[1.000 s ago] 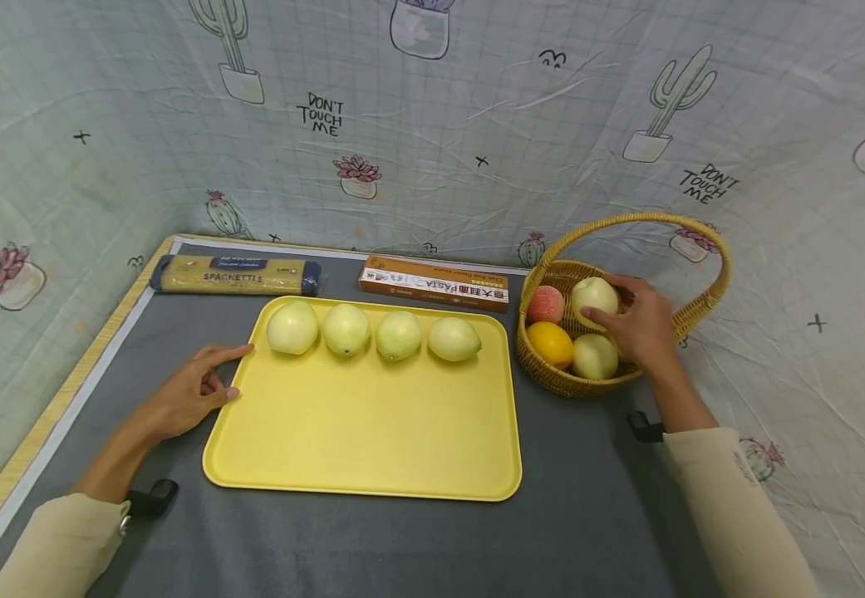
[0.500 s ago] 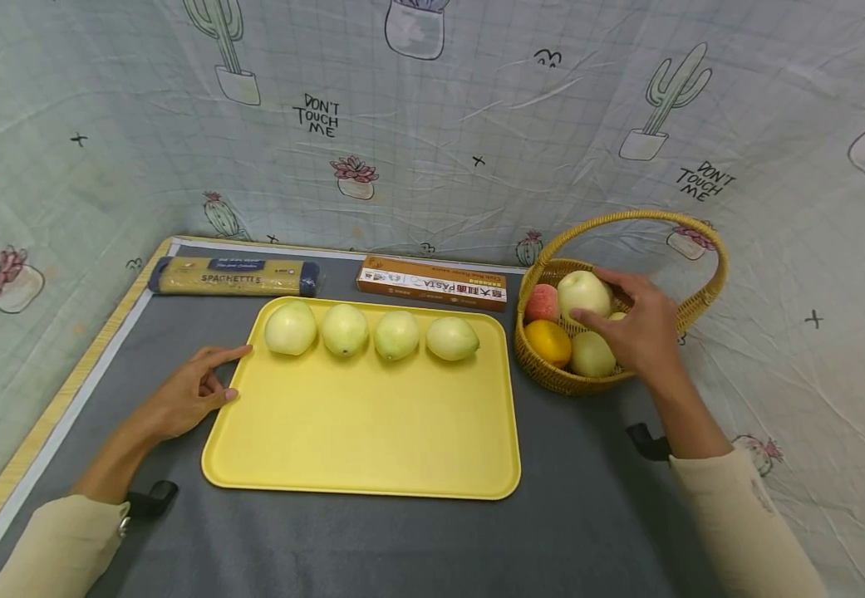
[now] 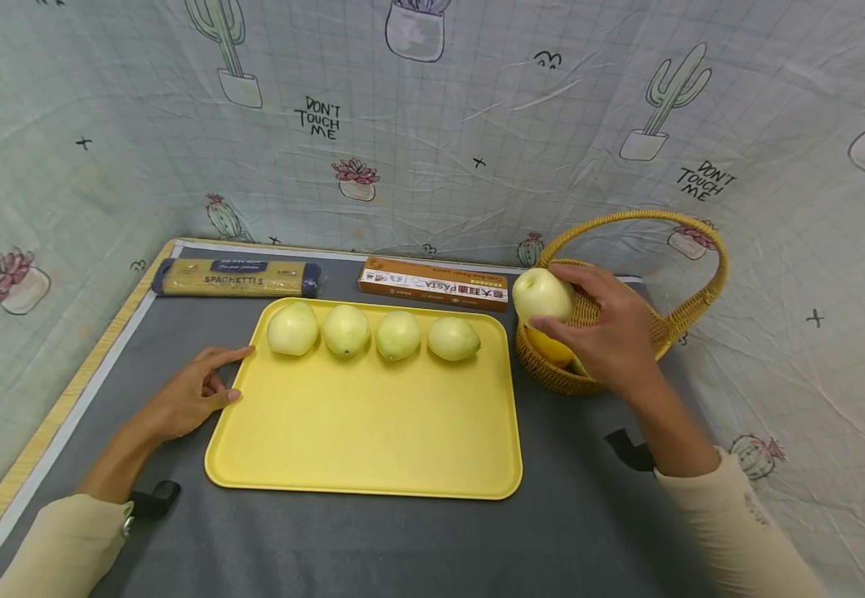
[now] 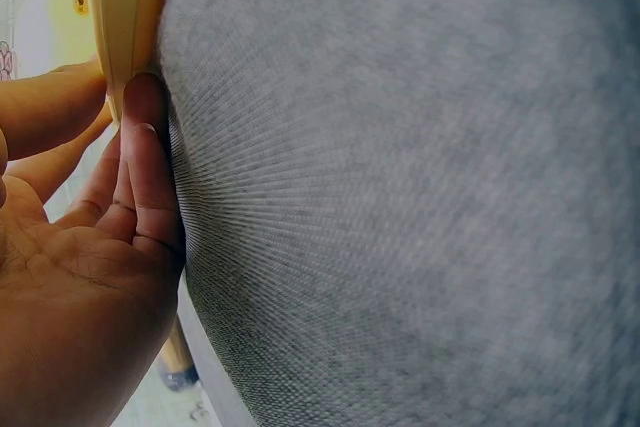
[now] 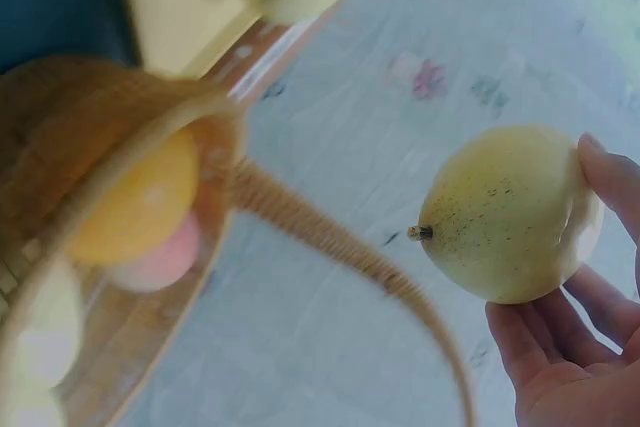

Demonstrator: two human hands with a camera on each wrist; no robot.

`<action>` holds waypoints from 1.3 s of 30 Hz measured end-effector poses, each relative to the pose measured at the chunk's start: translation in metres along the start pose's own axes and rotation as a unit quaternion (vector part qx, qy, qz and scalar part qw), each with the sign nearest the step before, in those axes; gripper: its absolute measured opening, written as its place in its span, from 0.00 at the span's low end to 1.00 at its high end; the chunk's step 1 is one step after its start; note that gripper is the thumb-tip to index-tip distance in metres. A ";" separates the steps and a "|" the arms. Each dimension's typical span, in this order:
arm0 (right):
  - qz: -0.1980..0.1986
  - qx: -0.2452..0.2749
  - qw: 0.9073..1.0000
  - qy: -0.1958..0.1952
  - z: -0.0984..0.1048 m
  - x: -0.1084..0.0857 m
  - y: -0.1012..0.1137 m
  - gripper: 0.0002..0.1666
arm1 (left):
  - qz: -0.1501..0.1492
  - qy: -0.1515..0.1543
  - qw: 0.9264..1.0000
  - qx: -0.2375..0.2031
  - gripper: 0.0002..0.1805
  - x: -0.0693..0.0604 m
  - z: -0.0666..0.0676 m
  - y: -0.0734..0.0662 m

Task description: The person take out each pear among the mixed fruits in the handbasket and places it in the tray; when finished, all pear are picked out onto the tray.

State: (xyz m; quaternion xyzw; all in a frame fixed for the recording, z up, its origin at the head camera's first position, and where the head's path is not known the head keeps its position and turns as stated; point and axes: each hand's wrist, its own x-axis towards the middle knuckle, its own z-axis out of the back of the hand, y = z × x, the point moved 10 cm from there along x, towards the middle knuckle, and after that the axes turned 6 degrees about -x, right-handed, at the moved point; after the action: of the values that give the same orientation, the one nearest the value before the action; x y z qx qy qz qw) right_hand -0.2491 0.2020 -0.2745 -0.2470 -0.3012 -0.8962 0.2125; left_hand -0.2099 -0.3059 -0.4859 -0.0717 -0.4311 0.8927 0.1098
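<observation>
My right hand grips a pale yellow-green pear over the left part of the wicker basket. In the right wrist view, the pear shows its short stem and dark speckles, with the thumb and fingers around its near side. My left hand pinches the left rim of the yellow tray. In the left wrist view, the tray's edge lies between the digits of the left hand. Several pale green fruits stand in a row along the tray's far side.
Inside the basket are an orange, a pinkish peach and pale green fruit. The basket's tall handle arches above it. A spaghetti packet and a pasta box lie behind the tray.
My right hand has lifted the pear out from among the basket's fruit and moved it left towards the tray. The left hand and the tray have stayed in place.
</observation>
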 end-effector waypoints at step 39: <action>0.075 0.171 0.974 0.126 -0.150 -0.007 0.153 0.39 | -0.035 -0.013 0.999 -0.019 0.35 -0.003 0.000 -0.002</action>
State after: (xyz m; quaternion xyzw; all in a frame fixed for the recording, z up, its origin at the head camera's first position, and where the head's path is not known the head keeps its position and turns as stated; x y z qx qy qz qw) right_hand -0.2097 -0.0039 -0.3164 -0.1136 -0.4013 -0.8369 0.3544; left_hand -0.2068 -0.3059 -0.4841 -0.0465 -0.4518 0.8808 0.1341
